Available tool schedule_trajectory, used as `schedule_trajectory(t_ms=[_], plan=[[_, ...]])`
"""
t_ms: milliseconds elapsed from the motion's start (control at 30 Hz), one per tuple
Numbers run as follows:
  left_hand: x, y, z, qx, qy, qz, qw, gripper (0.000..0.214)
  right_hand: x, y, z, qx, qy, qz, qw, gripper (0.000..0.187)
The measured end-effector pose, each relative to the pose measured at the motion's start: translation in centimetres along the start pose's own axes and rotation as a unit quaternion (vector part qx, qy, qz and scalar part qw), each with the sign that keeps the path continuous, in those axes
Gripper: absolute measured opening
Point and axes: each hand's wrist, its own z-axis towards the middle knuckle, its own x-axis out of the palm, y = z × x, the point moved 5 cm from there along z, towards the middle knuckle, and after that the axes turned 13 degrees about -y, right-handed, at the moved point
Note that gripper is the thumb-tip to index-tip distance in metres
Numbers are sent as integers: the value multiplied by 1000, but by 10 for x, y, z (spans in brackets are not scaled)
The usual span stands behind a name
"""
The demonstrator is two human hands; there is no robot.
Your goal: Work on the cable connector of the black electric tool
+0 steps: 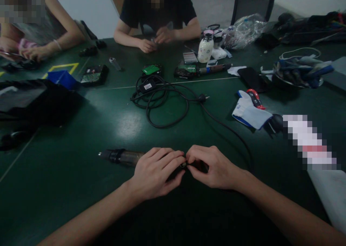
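Note:
An electric screwdriver (125,156) lies across the near part of the green table, its bit end pointing left. My left hand (159,170) is wrapped over its body. At the tail end a small round metallic socket (183,164) shows between my hands. My right hand (213,166) is closed in a pinch right beside that socket; its fingers hide most of what they grip, which looks like the dark end of a cord. A black cord (229,126) runs from the coil and passes behind my right wrist.
Beyond my hands lie a power adapter (147,86) and a plug (202,98). A work glove (250,111) with a red-and-black handle sits at right. Two people work across the table, near circuit-board units (151,70), another screwdriver (214,68) and a white bottle (205,49).

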Motion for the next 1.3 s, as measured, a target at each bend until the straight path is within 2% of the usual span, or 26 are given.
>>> schedule_trajectory(t_ms=[400,600,833,1033,1167,1300], plan=[[2,1,-1,-3,-15,18,1000,18,0,0,0,-4,3,-6,1000,4],[-1,0,1,-12,1,-11,1000,27,0,1,0,-3,-1,-5,1000,5],[-1,0,4,-29,-3,-12,999,17,0,0,0,0,1,-3,1000,4],[1,0,2,-19,-11,5,1000,13,1,-1,-1,3,2,-4,1000,4],[0,0,2,-17,-14,9,1000,15,0,0,0,6,0,-5,1000,4],[-2,-1,3,-15,-1,-10,1000,25,0,0,0,9,0,-7,1000,4]])
